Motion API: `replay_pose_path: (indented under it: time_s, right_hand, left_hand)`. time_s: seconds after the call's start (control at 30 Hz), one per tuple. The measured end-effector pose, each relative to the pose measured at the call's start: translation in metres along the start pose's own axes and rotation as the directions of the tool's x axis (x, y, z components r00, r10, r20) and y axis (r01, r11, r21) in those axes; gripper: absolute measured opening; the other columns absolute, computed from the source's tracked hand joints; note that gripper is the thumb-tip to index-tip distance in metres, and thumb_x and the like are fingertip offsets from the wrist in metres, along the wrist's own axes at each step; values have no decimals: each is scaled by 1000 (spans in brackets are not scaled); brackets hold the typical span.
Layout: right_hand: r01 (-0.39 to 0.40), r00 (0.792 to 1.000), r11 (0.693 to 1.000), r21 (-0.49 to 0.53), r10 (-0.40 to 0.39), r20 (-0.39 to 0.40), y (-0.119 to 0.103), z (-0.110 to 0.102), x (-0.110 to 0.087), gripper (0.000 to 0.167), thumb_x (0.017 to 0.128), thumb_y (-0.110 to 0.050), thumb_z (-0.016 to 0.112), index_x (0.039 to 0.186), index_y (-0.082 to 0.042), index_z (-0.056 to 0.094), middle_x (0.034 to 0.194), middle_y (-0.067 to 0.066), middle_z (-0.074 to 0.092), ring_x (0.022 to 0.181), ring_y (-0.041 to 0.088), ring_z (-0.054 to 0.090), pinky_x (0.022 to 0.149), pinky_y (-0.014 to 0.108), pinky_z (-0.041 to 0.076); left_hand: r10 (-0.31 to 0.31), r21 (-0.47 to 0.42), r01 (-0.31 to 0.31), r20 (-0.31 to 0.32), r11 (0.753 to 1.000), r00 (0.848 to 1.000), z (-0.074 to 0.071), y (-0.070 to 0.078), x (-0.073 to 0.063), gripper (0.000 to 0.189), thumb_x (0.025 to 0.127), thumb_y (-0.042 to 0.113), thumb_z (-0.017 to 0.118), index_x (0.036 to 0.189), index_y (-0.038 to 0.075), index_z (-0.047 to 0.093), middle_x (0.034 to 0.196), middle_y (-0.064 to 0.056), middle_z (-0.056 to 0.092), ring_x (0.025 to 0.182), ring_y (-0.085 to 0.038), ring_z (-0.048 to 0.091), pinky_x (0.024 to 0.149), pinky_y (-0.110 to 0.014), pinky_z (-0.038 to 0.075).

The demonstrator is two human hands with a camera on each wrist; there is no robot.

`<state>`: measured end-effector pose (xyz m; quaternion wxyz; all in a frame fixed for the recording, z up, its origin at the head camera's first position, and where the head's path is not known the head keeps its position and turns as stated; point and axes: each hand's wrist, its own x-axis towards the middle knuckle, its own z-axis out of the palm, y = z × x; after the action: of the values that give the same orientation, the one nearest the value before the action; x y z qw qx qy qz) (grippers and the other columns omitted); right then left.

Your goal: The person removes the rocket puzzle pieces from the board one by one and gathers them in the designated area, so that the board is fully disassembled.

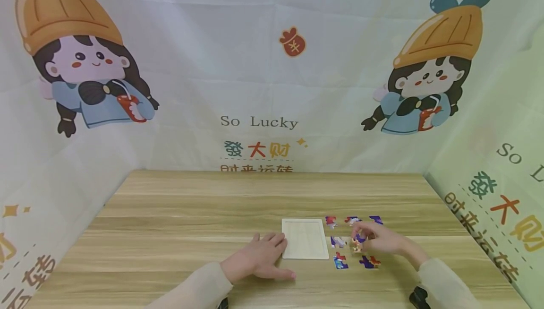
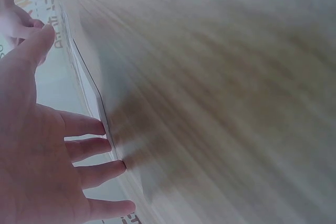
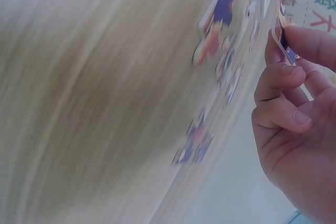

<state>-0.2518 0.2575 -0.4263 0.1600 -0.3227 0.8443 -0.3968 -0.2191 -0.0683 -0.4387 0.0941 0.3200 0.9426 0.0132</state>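
My left hand (image 1: 262, 256) lies with fingers spread on the table, its fingertips touching the left edge of a pale square puzzle frame (image 1: 305, 239). In the left wrist view, the straight fingers (image 2: 92, 148) meet the frame's thin edge. To the right of the frame, my right hand (image 1: 379, 238) pinches a jigsaw piece (image 1: 357, 244) of purple and orange between thumb and fingers. In the right wrist view, that piece (image 3: 283, 34) is tilted on edge and raised off the table. Part of it is hidden by the fingers.
Several loose jigsaw pieces lie around my right hand: a red and purple one (image 1: 331, 222), a white and purple one (image 1: 338, 242), a blue and red one (image 1: 340, 261) and a purple and red one (image 1: 369, 262). Printed cloth (image 1: 255, 87) hangs behind the wooden table (image 1: 191, 214).
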Motion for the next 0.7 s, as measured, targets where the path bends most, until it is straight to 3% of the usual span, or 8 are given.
replay_pose_path:
  time_s: [0.27,0.4,0.6,0.7]
  right_hand:
    - [28,1000,1000,-7,-28,-12,8,-15,-17,22,74,5,55,95,1,51,92,20,50,67,12,45,57,26,40]
    - [59,998,998,-20,-60,-21,12,-21,-25,25,70,7,55,94,2,52,79,9,48,65,10,44,57,25,40]
    - [92,996,995,-21,-93,-17,21,-29,-37,27,67,10,54,94,5,52,76,6,51,65,11,46,57,26,41]
    - [71,997,997,-28,-72,-15,26,-31,-43,28,66,10,54,93,5,53,78,6,52,66,10,45,57,25,41]
  left_hand:
    - [1,-7,-1,-4,1000,1000,-1,0,-1,88,75,72,39,134,7,36,138,-9,31,124,-27,29,94,-52,25]
    - [1,-4,-1,-2,1000,1000,-1,0,0,88,75,72,39,134,7,36,138,-9,31,124,-27,29,94,-52,25]
    - [1,-10,-1,0,1000,1000,-1,0,0,88,75,71,40,135,7,36,138,-9,31,124,-26,29,94,-52,25]
    - [-1,-13,1,3,1000,1000,-1,0,0,88,75,71,39,135,7,36,138,-8,31,125,-26,28,95,-52,24]
